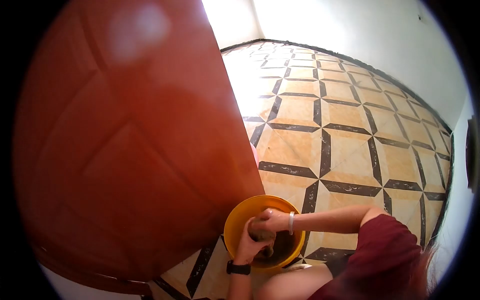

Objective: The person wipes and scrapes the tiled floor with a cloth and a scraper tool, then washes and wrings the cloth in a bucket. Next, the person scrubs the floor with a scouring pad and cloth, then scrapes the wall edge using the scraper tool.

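Observation:
Over a yellow bucket (231, 220) with dark water (285, 245) in it, both my hands are closed round a crumpled grey-brown cloth (261, 234). My left hand (248, 246), with a black watch on its wrist, grips the cloth from the near left side. From the right comes my right hand (274, 220), with a pale bangle at the wrist, its fingers wrapped on the upper part of the cloth. One end of the cloth hangs down inside the bucket. My fingers hide much of it.
A large reddish-brown wooden door (145, 150) stands close on the left, its edge beside the bucket. Patterned floor tiles (350, 160) stretch away to white walls (360, 30). A pink object (254, 154) partly shows behind the door edge. My bent knee (295, 285) is near the bucket.

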{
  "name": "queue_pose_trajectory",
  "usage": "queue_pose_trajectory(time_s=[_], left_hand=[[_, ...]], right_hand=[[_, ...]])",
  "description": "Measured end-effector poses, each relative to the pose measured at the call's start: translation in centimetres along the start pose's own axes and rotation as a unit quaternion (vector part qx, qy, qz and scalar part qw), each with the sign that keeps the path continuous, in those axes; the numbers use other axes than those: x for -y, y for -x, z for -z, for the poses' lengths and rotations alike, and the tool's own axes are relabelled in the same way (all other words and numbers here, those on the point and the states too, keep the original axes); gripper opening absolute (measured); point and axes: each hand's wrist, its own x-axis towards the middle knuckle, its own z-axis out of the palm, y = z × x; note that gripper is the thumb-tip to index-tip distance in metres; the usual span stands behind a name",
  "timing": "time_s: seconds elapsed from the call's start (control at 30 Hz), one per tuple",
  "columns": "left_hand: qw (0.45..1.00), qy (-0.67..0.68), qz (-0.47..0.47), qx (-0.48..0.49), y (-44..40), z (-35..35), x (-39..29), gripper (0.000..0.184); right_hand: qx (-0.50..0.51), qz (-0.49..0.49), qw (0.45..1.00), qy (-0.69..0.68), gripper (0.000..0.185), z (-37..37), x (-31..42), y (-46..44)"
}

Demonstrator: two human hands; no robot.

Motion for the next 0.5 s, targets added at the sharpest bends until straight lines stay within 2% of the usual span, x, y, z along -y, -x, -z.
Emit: queue_pose_trajectory(time_s=[0.03, 0.07, 0.1, 0.13, 0.17, 0.2, 0.23, 0.3, 0.37, 0.43, 0.47, 0.5], left_hand=[[0.998, -0.064, -0.018, -0.016, -0.2, -0.4, -0.6, 0.081], [0.990, -0.129, -0.037, -0.031, -0.3, -0.8, -1.2, 0.077], [0.979, -0.192, -0.056, -0.046, -0.3, -1.2, -1.2, 0.073], [0.975, -0.188, -0.062, -0.105, -0.7, -1.3, -0.4, 0.063], [0.982, -0.125, -0.048, -0.130, -0.7, -1.6, 0.1, 0.064], [0.985, -0.062, -0.033, -0.155, -0.9, -2.1, -0.2, 0.064], [0.984, 0.000, -0.020, -0.179, -1.2, -2.3, -0.6, 0.065], [0.984, 0.115, -0.050, -0.129, -1.7, -2.6, -0.5, 0.055], [0.964, 0.240, -0.060, -0.097, -1.2, -3.2, 0.8, 0.045], [0.987, 0.022, -0.132, -0.089, -2.4, -2.1, 3.5, 0.047], [0.973, -0.117, -0.153, -0.127, -2.3, -1.6, 4.3, 0.048], [0.940, -0.256, -0.163, -0.154, -2.1, -1.2, 4.6, 0.049]], right_hand=[[-0.071, -0.023, 0.986, -0.146, 0.029, 0.0, -0.6, 0.4], [-0.078, -0.119, 0.936, -0.321, 0.035, 0.1, -0.9, 1.0], [-0.107, -0.134, 0.914, -0.369, 0.038, -0.4, -1.4, 1.3], [-0.137, -0.149, 0.887, -0.415, 0.041, -1.3, -2.5, 1.4], [-0.167, -0.163, 0.857, -0.459, 0.044, -2.3, -3.6, 1.4], [-0.205, -0.168, 0.867, -0.422, 0.047, -3.3, -3.9, 1.2], [-0.173, -0.133, 0.849, -0.482, 0.044, -3.5, -4.3, 1.1], [-0.103, -0.063, 0.797, -0.592, 0.040, -3.6, -4.5, 1.0], [-0.088, -0.045, 0.752, -0.651, 0.036, -3.7, -5.0, 0.9], [-0.093, -0.103, 0.729, -0.671, 0.031, -3.8, -6.2, 0.7], [-0.105, -0.087, 0.725, -0.675, 0.030, -4.0, -6.6, 0.6], [-0.162, -0.067, 0.766, -0.618, 0.031, -4.2, -6.9, 0.5]])
